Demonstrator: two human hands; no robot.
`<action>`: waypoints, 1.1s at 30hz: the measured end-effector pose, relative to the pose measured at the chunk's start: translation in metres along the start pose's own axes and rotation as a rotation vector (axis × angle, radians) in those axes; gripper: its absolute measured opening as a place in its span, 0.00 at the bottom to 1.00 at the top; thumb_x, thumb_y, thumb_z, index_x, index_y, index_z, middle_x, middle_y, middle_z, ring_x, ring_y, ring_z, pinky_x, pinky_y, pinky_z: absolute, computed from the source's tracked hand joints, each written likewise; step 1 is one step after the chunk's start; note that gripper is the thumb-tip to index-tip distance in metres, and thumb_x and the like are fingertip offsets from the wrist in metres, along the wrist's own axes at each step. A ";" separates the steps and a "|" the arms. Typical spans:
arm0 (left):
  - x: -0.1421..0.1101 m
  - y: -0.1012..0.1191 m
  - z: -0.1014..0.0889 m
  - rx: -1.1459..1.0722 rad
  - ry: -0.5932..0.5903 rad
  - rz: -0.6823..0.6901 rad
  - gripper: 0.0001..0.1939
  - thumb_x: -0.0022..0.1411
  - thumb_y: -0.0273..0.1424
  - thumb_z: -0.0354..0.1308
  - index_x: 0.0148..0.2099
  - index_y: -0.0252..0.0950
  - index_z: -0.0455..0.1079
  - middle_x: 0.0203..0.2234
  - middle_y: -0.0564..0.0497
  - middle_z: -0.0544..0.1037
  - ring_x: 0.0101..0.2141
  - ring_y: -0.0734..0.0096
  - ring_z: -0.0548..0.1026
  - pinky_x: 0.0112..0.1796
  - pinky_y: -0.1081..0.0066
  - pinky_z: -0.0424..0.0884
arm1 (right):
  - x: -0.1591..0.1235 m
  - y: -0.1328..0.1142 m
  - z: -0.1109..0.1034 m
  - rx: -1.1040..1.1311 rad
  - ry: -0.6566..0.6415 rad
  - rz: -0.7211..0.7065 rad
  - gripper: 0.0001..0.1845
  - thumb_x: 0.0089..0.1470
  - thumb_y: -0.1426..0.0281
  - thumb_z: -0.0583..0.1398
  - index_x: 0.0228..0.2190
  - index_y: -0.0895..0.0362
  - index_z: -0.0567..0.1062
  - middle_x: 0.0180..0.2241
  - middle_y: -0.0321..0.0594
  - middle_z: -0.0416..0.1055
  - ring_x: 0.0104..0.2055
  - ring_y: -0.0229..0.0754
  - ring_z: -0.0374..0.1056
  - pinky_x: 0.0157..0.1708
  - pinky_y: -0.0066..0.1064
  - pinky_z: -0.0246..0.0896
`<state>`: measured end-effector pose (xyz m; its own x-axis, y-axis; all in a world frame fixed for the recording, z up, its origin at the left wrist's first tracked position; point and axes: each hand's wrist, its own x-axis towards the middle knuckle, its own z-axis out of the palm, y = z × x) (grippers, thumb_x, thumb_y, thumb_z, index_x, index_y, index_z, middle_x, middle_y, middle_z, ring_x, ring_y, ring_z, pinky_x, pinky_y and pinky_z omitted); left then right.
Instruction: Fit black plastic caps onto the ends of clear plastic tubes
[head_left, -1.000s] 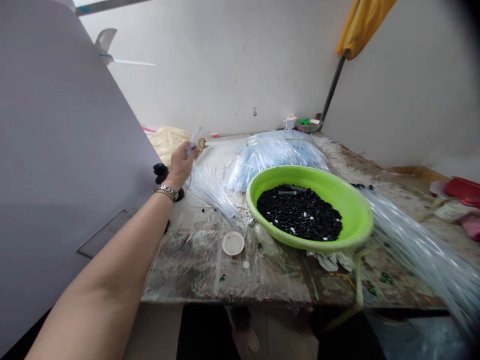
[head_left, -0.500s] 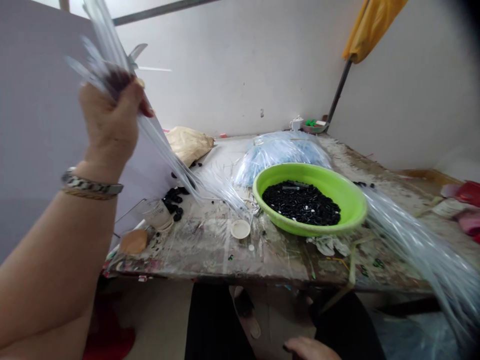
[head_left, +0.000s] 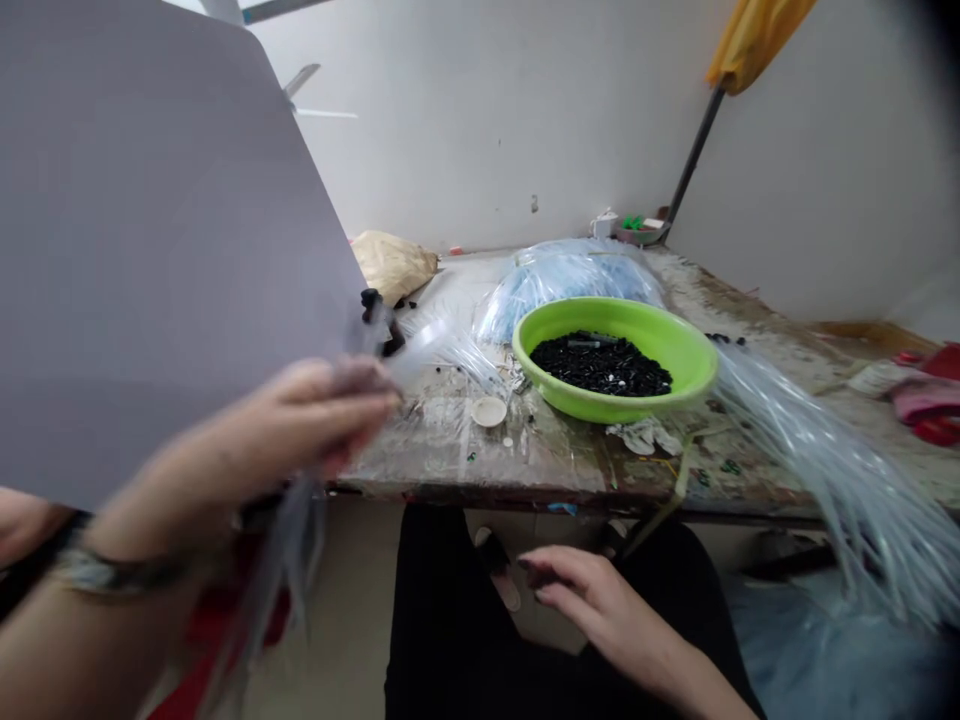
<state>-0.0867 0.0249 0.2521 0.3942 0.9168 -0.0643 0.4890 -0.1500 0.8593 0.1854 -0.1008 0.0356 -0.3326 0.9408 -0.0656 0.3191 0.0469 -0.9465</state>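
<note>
My left hand (head_left: 322,410), blurred by motion, is closed around a bundle of clear plastic tubes (head_left: 289,550) in front of the table's left part. One end of the bundle sticks up past the fingers and the rest hangs below the hand. Over my lap, my right hand (head_left: 592,605) holds nothing that I can see; its thumb and fingers are apart and slightly bent. Beyond it on the table stands a green basin (head_left: 694,370) with many small black pieces (head_left: 592,365). To the basin's right lies another bundle of clear tubes (head_left: 825,450), hanging over the edge.
A grey partition (head_left: 172,230) rises on the left, with part of another person's arm (head_left: 26,525) below it. Behind the basin lies a large bluish tube pile (head_left: 570,265). A small white lid (head_left: 489,411) and a beige bag (head_left: 394,265) are on the table.
My left hand has swung down from high on the left, with the tubes still in it. My right hand has risen further into view over my lap.
</note>
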 end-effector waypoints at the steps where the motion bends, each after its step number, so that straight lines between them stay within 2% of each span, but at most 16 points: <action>1: -0.006 -0.017 0.028 -0.017 -0.167 -0.063 0.08 0.60 0.34 0.59 0.38 0.33 0.71 0.18 0.59 0.68 0.16 0.82 0.63 0.18 0.80 0.57 | 0.002 0.000 0.003 0.065 0.036 0.012 0.14 0.57 0.69 0.57 0.44 0.53 0.77 0.44 0.42 0.77 0.47 0.46 0.71 0.48 0.35 0.63; 2: -0.010 -0.035 0.053 -0.068 -0.279 -0.122 0.10 0.61 0.36 0.58 0.36 0.33 0.70 0.18 0.59 0.67 0.16 0.82 0.63 0.18 0.80 0.57 | 0.005 0.001 0.005 0.141 0.072 0.027 0.14 0.57 0.68 0.57 0.44 0.54 0.77 0.43 0.43 0.77 0.46 0.47 0.71 0.48 0.37 0.63; 4: -0.015 -0.070 0.094 -0.198 -0.424 -0.203 0.12 0.61 0.38 0.58 0.33 0.33 0.67 0.18 0.58 0.66 0.16 0.82 0.62 0.18 0.78 0.58 | 0.008 0.006 0.010 0.325 0.136 0.054 0.16 0.57 0.64 0.58 0.45 0.56 0.75 0.42 0.44 0.77 0.44 0.46 0.71 0.46 0.37 0.64; 6: -0.017 -0.099 0.124 -0.327 -0.500 -0.230 0.12 0.61 0.39 0.58 0.35 0.33 0.66 0.18 0.58 0.66 0.15 0.82 0.61 0.17 0.78 0.56 | 0.011 0.009 0.013 0.498 0.159 0.095 0.21 0.54 0.58 0.61 0.47 0.56 0.74 0.43 0.46 0.76 0.41 0.44 0.72 0.39 0.35 0.65; 8: -0.017 -0.118 0.147 -0.434 -0.530 -0.249 0.12 0.60 0.38 0.59 0.36 0.34 0.66 0.18 0.58 0.66 0.15 0.82 0.61 0.17 0.79 0.56 | 0.014 0.010 0.015 0.650 0.189 0.120 0.25 0.51 0.54 0.63 0.46 0.55 0.74 0.43 0.46 0.76 0.39 0.43 0.72 0.34 0.32 0.64; 10: -0.016 -0.129 0.168 -0.558 -0.534 -0.278 0.12 0.60 0.38 0.60 0.35 0.34 0.65 0.18 0.58 0.67 0.14 0.83 0.61 0.17 0.79 0.53 | 0.017 0.010 0.016 0.732 0.242 0.121 0.24 0.48 0.52 0.65 0.41 0.55 0.75 0.38 0.43 0.76 0.36 0.40 0.70 0.31 0.29 0.62; 13: -0.013 -0.138 0.197 -0.727 -0.525 -0.293 0.14 0.57 0.39 0.62 0.33 0.35 0.64 0.17 0.58 0.66 0.14 0.82 0.61 0.17 0.79 0.54 | 0.022 0.014 0.017 0.715 0.335 0.112 0.21 0.47 0.53 0.66 0.36 0.56 0.77 0.30 0.37 0.73 0.29 0.36 0.65 0.29 0.27 0.58; 16: -0.010 -0.143 0.219 -0.741 -0.464 -0.276 0.14 0.57 0.39 0.63 0.33 0.35 0.63 0.19 0.58 0.66 0.16 0.82 0.61 0.18 0.79 0.57 | 0.026 0.022 0.016 0.636 0.455 0.116 0.18 0.47 0.55 0.66 0.33 0.56 0.76 0.27 0.35 0.71 0.28 0.35 0.62 0.29 0.27 0.57; 19: -0.008 -0.146 0.231 -0.649 -0.401 -0.231 0.14 0.58 0.40 0.61 0.33 0.35 0.63 0.19 0.58 0.67 0.17 0.82 0.62 0.19 0.78 0.58 | 0.027 0.030 0.014 0.574 0.517 0.119 0.15 0.46 0.58 0.65 0.31 0.56 0.76 0.28 0.35 0.72 0.31 0.38 0.64 0.35 0.30 0.60; 22: -0.009 -0.148 0.235 -0.629 -0.363 -0.197 0.14 0.61 0.41 0.58 0.33 0.35 0.64 0.20 0.57 0.68 0.17 0.81 0.64 0.21 0.77 0.59 | 0.029 0.034 0.012 0.571 0.521 0.122 0.14 0.46 0.59 0.65 0.32 0.56 0.75 0.31 0.35 0.73 0.36 0.40 0.66 0.41 0.32 0.60; 27: -0.008 -0.152 0.235 -0.622 -0.342 -0.208 0.16 0.63 0.43 0.55 0.33 0.35 0.64 0.23 0.55 0.71 0.19 0.78 0.67 0.23 0.75 0.62 | 0.029 0.034 0.015 0.651 0.503 0.172 0.14 0.47 0.59 0.64 0.32 0.56 0.75 0.27 0.34 0.70 0.29 0.37 0.63 0.32 0.29 0.58; 33: -0.003 -0.156 0.226 -0.514 -0.342 -0.188 0.12 0.62 0.40 0.57 0.36 0.34 0.67 0.22 0.56 0.68 0.22 0.76 0.65 0.27 0.74 0.63 | 0.027 0.035 0.016 0.778 0.607 0.156 0.15 0.46 0.60 0.66 0.34 0.57 0.75 0.27 0.33 0.68 0.27 0.35 0.59 0.28 0.28 0.54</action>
<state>0.0117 -0.0384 0.0032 0.6054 0.7275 -0.3229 0.1726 0.2760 0.9455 0.1730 -0.0795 -0.0041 0.2427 0.9401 -0.2394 -0.4214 -0.1201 -0.8989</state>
